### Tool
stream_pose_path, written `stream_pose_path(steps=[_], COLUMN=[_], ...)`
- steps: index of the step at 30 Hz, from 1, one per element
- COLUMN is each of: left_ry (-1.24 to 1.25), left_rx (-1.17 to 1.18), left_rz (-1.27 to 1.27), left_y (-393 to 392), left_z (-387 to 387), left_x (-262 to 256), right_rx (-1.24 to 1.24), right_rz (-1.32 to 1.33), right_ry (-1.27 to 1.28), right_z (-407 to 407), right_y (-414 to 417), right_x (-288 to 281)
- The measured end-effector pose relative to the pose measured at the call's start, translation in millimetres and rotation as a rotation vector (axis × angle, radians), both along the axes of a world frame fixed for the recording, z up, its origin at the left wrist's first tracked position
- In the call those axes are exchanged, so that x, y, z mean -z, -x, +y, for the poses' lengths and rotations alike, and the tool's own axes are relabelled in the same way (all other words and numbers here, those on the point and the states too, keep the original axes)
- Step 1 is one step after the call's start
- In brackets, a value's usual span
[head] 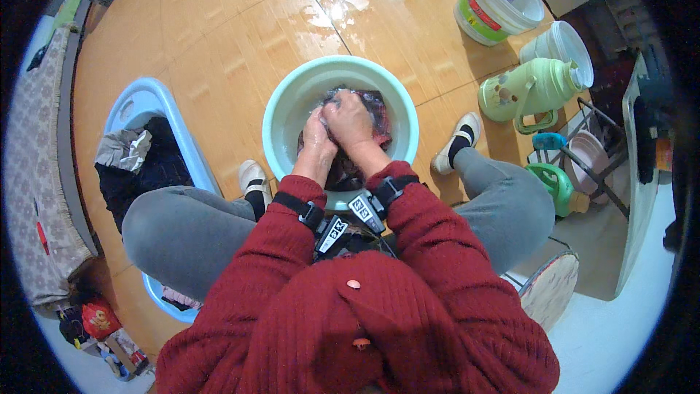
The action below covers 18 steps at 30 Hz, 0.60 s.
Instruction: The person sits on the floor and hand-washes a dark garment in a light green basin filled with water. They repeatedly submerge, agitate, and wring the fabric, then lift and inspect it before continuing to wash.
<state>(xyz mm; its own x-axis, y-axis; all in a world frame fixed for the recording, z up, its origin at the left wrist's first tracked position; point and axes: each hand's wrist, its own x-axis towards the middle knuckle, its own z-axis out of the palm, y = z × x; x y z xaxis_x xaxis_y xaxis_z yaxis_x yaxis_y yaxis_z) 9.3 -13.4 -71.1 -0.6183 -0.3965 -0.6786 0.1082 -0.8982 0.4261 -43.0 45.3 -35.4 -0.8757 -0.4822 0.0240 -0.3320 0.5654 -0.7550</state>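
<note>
A round pale green plastic basin (272, 131) stands on the tiled floor between my feet, with some water in it. Inside lies a wet, dark and red patterned cloth (377, 106), bunched up. My left hand (317, 134) and my right hand (350, 120) are pressed together over the cloth, knuckles up, with dark fabric between and under them. Both sets of fingers are curled around a part of it, and wet suds show at the fingertips. The fold that they grip is mostly hidden by the hands.
On the left stands a blue plastic tub (183, 115) holding dark clothes (164, 158) and a grey cloth (123, 150). At the right are a white bucket (481, 16), a smaller bucket (582, 49), a green thermos flask (525, 90) and a metal-legged table (629, 219). Water wets the floor (333, 11) beyond the basin.
</note>
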Motion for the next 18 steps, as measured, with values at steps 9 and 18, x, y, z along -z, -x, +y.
stream_pose_path(steps=[9,18], left_ry=[0.032,0.028], left_rx=[-0.116,0.039], left_rz=[0.025,0.032], left_y=[-9,2], left_z=[-14,-4], left_x=[-15,-3], right_rx=[-0.171,0.175], right_rz=[0.057,-0.198], right_ry=[0.159,-0.064], right_z=[-5,13], right_y=[-45,11], right_x=[-27,-14])
